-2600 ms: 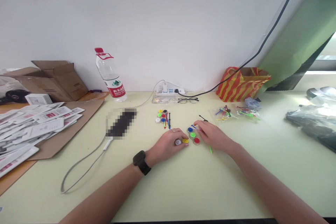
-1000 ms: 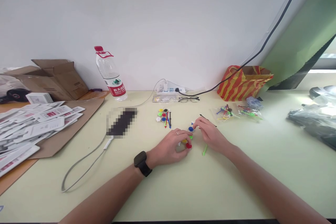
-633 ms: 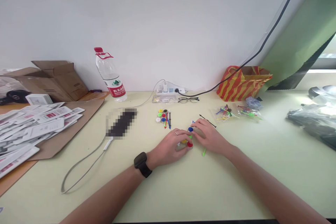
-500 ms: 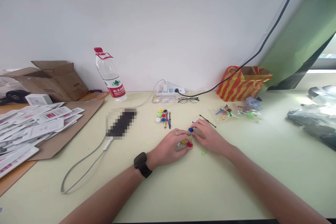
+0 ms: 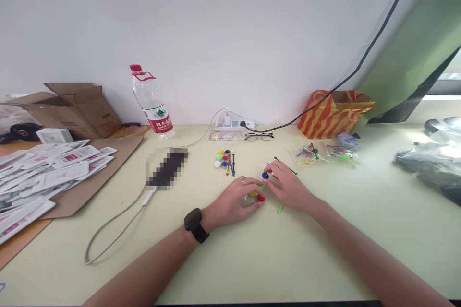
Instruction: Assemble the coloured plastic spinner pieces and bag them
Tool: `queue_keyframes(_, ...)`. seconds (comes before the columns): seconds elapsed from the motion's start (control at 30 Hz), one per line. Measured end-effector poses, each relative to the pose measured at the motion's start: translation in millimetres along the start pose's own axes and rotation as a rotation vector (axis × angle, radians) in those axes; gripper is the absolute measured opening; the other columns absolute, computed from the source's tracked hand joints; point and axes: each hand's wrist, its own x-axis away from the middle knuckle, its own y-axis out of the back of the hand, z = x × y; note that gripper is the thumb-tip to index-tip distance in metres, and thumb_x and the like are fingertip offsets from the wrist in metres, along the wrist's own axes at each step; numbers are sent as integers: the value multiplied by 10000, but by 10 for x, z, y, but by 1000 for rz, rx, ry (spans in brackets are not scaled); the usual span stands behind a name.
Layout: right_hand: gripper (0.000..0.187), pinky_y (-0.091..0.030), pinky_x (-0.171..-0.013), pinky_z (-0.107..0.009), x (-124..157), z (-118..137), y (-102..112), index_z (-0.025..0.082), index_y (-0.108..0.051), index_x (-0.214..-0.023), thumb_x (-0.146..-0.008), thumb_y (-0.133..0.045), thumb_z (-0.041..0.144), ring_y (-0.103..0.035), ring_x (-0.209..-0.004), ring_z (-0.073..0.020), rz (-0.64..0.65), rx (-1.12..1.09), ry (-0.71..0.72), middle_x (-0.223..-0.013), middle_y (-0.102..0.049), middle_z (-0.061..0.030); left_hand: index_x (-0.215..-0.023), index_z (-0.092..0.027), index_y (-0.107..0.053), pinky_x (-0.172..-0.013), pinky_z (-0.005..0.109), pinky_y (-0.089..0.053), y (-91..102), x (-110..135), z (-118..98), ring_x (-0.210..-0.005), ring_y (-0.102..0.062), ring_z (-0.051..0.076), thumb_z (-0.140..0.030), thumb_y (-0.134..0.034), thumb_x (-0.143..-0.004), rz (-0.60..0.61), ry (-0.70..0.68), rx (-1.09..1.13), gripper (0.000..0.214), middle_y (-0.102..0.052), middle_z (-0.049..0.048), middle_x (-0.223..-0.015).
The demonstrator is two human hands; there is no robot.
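My right hand [image 5: 288,187] pinches a small blue plastic disc [image 5: 265,175] between thumb and fingers, a little above the tabletop. Close by on the left, my left hand [image 5: 239,201] curls low over the table, thumb and index finger closed at a red disc [image 5: 260,198]. Partly under its fingers are a yellow disc [image 5: 253,194] and a bit of green plastic [image 5: 262,187]. A green arrow-shaped stick [image 5: 280,209] pokes out below my right hand. Behind that hand lies a black arrow stick [image 5: 293,171], partly covered.
Several coloured discs [image 5: 220,158] and arrow sticks [image 5: 233,165] lie grouped beyond my left hand. Bagged plastic parts [image 5: 310,153], glasses [image 5: 259,137], a power strip [image 5: 234,123] and a striped bag [image 5: 331,115] stand farther back. A bottle [image 5: 158,117] and a cable [image 5: 108,220] are left.
My right hand has lifted the blue disc slightly and shifted it a little right, away from my left hand. The left hand has stayed almost still at the red disc.
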Motion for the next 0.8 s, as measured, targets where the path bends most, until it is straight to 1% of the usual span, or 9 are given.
queue_keyframes(0.13, 144, -542, -872, -432, 10, 35, 9, 238, -550, -1093, -961, -563, 181, -588, -1033, -266, -7, -29, -16, -1079, -607, -84, -1091, -263, -714, -1043, 424, -512, -6, 0, 5, -1214, -619, 257, -252, -661, -951, -7, 4, 9, 150, -683, 64, -1330)
queue_keyframes(0.27, 161, -532, -874, -425, 6, 51, 5, 235, -557, -1112, -966, -556, 168, -589, -1034, -261, -14, -20, 15, -1086, -611, -83, -1099, -263, -697, -1051, 415, -500, -6, -1, 1, -1221, -609, 250, -253, -653, -961, -30, 1, 33, 145, -680, 66, -1317)
queue_keyframes(0.37, 172, -523, -902, -434, -6, 63, 4, 236, -566, -1122, -966, -567, 165, -593, -1042, -261, -37, -25, 55, -1086, -620, -82, -1117, -251, -646, -967, 394, -524, 0, 0, -13, -1129, -628, 240, -264, -648, -960, -53, 75, 36, 158, -690, 67, -1234)
queue_keyframes(0.43, 159, -520, -907, -440, -11, 74, 8, 238, -572, -1110, -964, -585, 178, -599, -1031, -264, -53, -28, 72, -1070, -628, -80, -1169, -244, -601, -899, 377, -535, 1, 3, -18, -1057, -639, 234, -280, -648, -957, -74, 137, 35, 219, -690, 66, -1168)
queue_keyframes(0.47, 152, -520, -901, -441, -11, 79, 11, 241, -574, -1100, -961, -596, 184, -601, -1020, -264, -58, -29, 78, -1059, -632, -77, -1211, -244, -583, -893, 374, -536, -2, 3, -16, -1052, -640, 233, -288, -651, -957, -84, 152, 38, 266, -686, 68, -1166)
queue_keyframes(0.6, 182, -523, -880, -445, 2, 100, 23, 253, -579, -1089, -936, -610, 160, -610, -999, -270, -55, -37, 111, -1041, -648, -73, -1371, -268, -548, -1010, 402, -507, -19, 0, 9, -1162, -614, 249, -304, -653, -970, -80, 94, 57, 416, -655, 84, -1281)
queue_keyframes(0.67, 206, -527, -869, -443, 10, 110, 21, 258, -580, -1097, -928, -600, 142, -613, -999, -274, -58, -40, 128, -1043, -653, -75, -1393, -275, -556, -1045, 413, -495, -25, -2, 22, -1181, -606, 251, -303, -644, -978, -71, 69, 60, 426, -649, 85, -1297)
queue_keyframes(0.8, 201, -530, -850, -435, 14, 133, 11, 259, -585, -1086, -926, -600, 139, -613, -977, -269, -54, -43, 132, -1022, -657, -72, -1393, -279, -576, -1038, 415, -505, -28, -2, 25, -1181, -613, 251, -313, -645, -979, -69, 73, 74, 421, -648, 90, -1317)
